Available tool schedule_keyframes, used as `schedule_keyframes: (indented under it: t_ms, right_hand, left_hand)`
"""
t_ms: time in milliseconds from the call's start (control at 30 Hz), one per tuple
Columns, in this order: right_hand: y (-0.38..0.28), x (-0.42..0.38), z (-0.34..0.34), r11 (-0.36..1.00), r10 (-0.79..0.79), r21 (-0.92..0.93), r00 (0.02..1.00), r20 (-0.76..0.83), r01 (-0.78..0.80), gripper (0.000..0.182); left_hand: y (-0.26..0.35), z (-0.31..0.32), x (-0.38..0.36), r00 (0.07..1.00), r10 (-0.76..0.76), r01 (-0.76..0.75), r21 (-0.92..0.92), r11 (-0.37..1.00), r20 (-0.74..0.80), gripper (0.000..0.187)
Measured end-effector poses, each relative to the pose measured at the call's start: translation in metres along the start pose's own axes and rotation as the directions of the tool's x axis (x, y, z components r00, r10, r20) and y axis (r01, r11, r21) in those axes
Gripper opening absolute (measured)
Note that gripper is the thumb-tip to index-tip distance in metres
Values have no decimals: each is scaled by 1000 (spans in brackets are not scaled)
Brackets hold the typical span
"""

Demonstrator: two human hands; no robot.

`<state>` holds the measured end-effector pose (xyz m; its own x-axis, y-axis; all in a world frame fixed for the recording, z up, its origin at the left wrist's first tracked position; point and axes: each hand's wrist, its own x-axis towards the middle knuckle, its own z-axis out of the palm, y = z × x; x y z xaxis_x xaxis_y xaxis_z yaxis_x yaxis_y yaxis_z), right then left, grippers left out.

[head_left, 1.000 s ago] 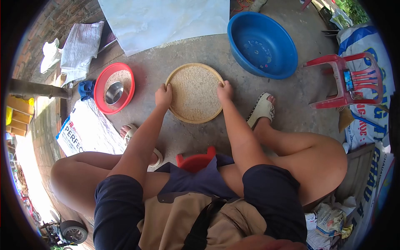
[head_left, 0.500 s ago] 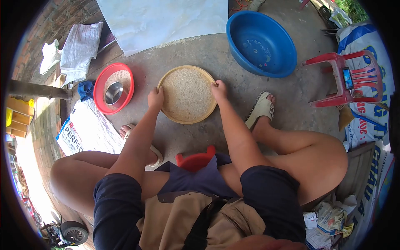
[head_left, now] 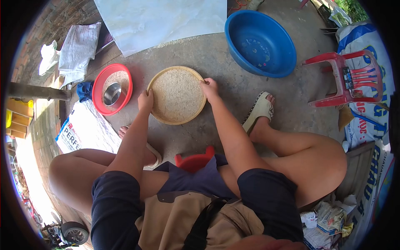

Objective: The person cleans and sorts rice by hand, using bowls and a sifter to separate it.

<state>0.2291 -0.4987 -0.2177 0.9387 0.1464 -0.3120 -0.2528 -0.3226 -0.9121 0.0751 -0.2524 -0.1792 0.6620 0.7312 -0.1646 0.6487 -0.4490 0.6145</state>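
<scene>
I hold a round woven tray point(head_left: 161, 118) full of pale rice grains out in front of my knees, above the concrete floor. My left hand point(head_left: 145, 100) grips its left rim. My right hand point(head_left: 209, 88) grips its right rim. To the left of the tray stands a red basin point(head_left: 98, 82) with rice and a small steel bowl point(head_left: 111, 93) inside.
A large blue basin point(head_left: 260, 43) sits at the far right, a red plastic chair point(head_left: 350, 79) with a phone beyond it. Printed sacks point(head_left: 83, 131) lie on the left, a pale slab point(head_left: 162, 21) ahead. A red stool point(head_left: 194, 160) shows between my legs.
Both hands have carried the tray to the left, toward the red basin, with the grains still spread across it.
</scene>
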Motion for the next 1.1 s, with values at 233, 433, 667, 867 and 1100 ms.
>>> schedule_keyframes:
  t_ms: [233,433,667,867,1100]
  right_hand:
    - [-1,1,-60,928,104,-309,939,-327,-210,26]
    - [-15,-13,-10,955,-111,-286,988,-110,76,25]
    - [-20,-9,-1,971,-140,-195,990,8,139,21]
    - [-15,-5,-52,898,-70,-438,970,-232,-39,23]
    - [-30,-29,4,919,-193,-339,980,56,201,26]
  left_hand:
    - [63,40,-18,994,61,-60,-16,998,87,40]
    - [12,6,5,1000,24,-25,48,999,17,41]
    - [-5,1,-2,1000,-7,8,30,1000,-30,43]
    - [56,27,-21,997,64,-62,-39,997,38,40]
    - [-15,-19,-6,1000,-2,3,72,997,-25,39]
